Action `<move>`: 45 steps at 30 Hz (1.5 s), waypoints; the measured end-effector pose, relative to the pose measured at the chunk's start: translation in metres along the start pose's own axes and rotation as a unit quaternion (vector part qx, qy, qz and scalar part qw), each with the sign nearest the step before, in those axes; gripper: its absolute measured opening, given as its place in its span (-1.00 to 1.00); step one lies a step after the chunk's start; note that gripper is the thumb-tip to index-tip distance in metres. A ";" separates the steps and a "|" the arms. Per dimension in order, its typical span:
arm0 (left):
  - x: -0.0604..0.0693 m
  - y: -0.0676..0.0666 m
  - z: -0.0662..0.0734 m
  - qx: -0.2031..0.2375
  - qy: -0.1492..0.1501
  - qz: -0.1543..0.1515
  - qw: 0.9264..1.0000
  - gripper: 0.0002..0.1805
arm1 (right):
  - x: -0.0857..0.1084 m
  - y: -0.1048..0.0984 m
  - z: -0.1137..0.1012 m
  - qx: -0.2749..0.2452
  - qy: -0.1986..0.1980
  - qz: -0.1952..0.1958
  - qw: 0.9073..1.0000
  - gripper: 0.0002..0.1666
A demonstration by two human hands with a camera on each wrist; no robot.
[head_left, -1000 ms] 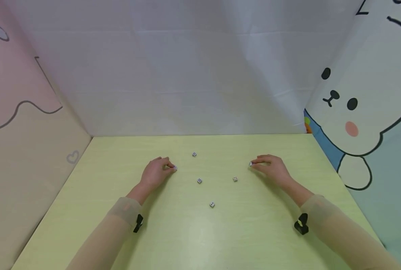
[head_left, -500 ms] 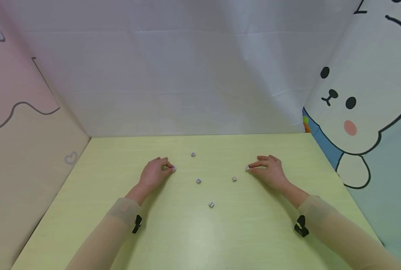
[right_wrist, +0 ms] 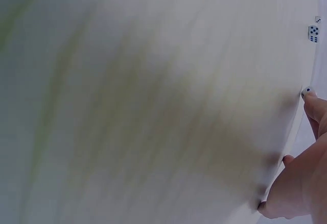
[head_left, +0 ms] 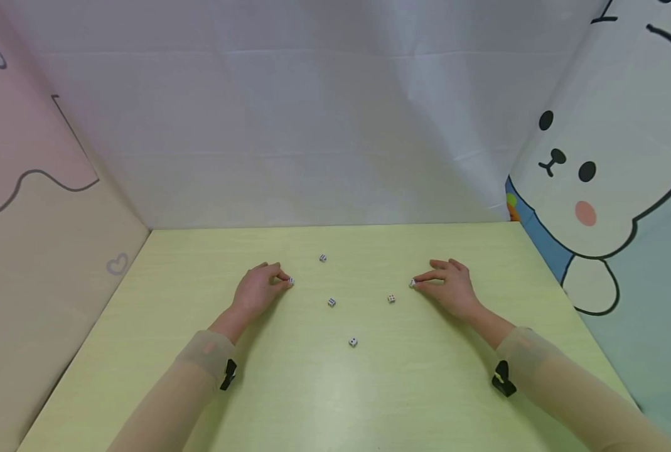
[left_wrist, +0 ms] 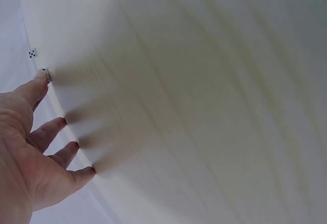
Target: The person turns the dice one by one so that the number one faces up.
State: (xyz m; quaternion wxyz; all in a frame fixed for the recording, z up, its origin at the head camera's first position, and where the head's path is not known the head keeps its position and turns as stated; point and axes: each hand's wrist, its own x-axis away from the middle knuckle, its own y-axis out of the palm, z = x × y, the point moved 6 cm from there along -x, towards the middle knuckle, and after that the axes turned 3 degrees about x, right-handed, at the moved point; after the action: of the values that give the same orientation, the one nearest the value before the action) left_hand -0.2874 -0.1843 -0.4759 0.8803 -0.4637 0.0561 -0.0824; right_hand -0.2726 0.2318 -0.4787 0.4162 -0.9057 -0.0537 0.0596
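Across the table point(head_left: 312, 402), right hand point(head_left: 450, 287) pinches right die point(head_left: 412, 284), now shifted inward, roughly aligned with left die point(head_left: 292, 281) pinched by left hand point(head_left: 256, 290).

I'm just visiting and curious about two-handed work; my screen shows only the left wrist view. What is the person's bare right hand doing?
Observer: The bare right hand pinches a small white cubic die with dark dots.
Visitor: How many more lie loose?
Observer: Four, on the flat, pale yellow-green tabletop.
Visitor: Are those all in one row?
Observer: No; one loose white die lies lower in the head view than the other three.
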 end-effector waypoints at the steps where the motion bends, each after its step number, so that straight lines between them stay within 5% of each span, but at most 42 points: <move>1: 0.000 0.000 0.000 0.000 0.001 0.000 1.000 -0.86 | 0.000 0.000 0.000 0.002 -0.002 0.000 1.000 -0.77; 45: -0.005 -0.007 0.004 0.030 -0.015 -0.029 0.999 -0.75 | 0.001 -0.005 -0.001 0.035 -0.040 0.006 0.999 -0.83</move>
State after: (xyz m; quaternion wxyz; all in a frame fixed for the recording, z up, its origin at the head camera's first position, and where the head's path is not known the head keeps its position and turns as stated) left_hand -0.2924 -0.1845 -0.4678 0.8919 -0.4396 0.0271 -0.1028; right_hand -0.2716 0.2343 -0.4746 0.4444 -0.8880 -0.0627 0.0996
